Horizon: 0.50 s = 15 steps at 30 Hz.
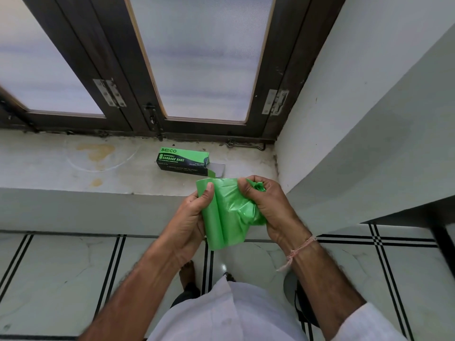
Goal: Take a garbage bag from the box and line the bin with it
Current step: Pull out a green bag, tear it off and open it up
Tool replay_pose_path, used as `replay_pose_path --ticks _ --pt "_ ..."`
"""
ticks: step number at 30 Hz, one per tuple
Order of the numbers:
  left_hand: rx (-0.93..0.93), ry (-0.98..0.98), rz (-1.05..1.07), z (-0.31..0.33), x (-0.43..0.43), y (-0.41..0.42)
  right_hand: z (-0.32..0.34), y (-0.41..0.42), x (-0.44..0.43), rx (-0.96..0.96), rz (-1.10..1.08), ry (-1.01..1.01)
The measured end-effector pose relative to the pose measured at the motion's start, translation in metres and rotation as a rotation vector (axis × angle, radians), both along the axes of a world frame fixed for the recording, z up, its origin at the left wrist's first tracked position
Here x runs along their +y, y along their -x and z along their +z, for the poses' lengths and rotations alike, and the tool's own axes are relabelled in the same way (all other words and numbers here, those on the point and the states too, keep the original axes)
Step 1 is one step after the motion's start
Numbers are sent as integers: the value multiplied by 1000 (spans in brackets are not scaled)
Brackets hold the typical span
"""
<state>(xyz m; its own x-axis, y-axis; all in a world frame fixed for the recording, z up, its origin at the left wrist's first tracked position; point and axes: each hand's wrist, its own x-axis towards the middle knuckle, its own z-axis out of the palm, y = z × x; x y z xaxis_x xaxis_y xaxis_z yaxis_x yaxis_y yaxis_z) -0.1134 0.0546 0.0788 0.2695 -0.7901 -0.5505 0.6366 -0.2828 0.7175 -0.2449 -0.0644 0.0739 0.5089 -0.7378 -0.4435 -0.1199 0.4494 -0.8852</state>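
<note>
A green and black garbage bag box (182, 161) lies on the window sill with its right end flap open. In front of it, above the sill's edge, I hold a green roll of garbage bags (222, 217) in both hands. My left hand (189, 217) grips the rolled part, thumb on top. My right hand (266, 205) clutches a crumpled, partly unrolled bag that is still joined to the roll. A dark round object (299, 301) on the floor under my right forearm may be the bin; most of it is hidden.
The stained white sill (73, 163) runs under a dark-framed window (152, 114) with frosted panes. A white wall and a ledge (369, 156) close in on the right. Tiled floor (61, 279) with black lines lies below, and my feet show near the middle.
</note>
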Motion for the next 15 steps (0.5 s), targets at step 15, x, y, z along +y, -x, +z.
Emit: replay_pose_path --ticks 15 --pt "12 11 -15 2 -4 5 1 6 -5 79 104 45"
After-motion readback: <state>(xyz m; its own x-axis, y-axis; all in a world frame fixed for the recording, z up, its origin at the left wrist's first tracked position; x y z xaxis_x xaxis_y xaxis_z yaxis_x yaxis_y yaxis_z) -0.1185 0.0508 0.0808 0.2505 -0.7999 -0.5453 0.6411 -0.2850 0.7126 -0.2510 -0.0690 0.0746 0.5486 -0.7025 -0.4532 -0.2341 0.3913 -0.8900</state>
